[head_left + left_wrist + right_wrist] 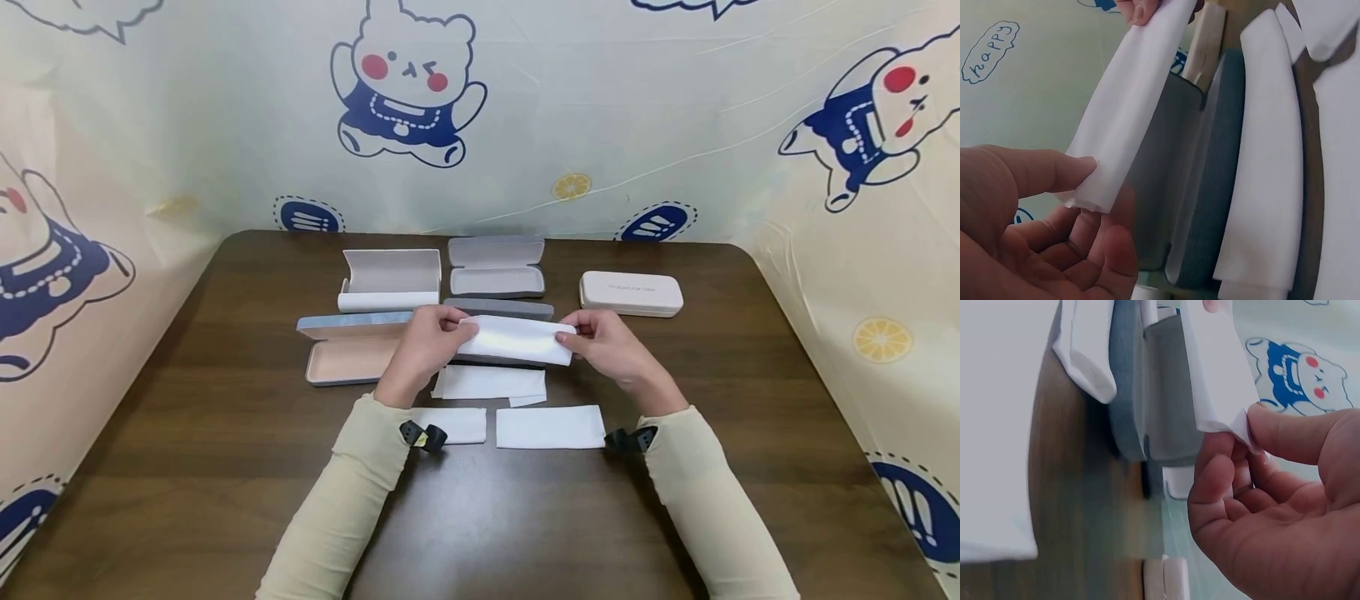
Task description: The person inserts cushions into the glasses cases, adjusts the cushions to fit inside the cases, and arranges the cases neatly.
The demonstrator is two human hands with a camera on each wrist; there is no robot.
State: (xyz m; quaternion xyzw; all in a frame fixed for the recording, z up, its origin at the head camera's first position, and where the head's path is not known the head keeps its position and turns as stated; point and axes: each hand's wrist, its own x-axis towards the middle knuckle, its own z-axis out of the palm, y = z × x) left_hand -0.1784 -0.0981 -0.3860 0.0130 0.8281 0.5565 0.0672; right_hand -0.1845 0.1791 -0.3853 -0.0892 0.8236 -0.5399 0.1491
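Observation:
A folded white cloth (516, 340) is stretched lengthwise between both hands, above an open dark grey glasses case (498, 309). My left hand (431, 343) pinches its left end, thumb on top and fingers beneath. At the opposite end, my right hand (613, 348) pinches a corner in the same way, and the edge puckers there in the right wrist view. The cloth hides much of the case in the head view; its grey inside (1163, 162) shows in the left wrist view. Just in front of the case lies another folded white cloth (491, 382).
Two more folded white cloths (550, 427) lie nearer the body. An open blue case with beige lining (352, 358) stands at the left. Behind are an open white case (393, 275) and an open grey case (497, 279). A closed white case (632, 293) sits at the back right.

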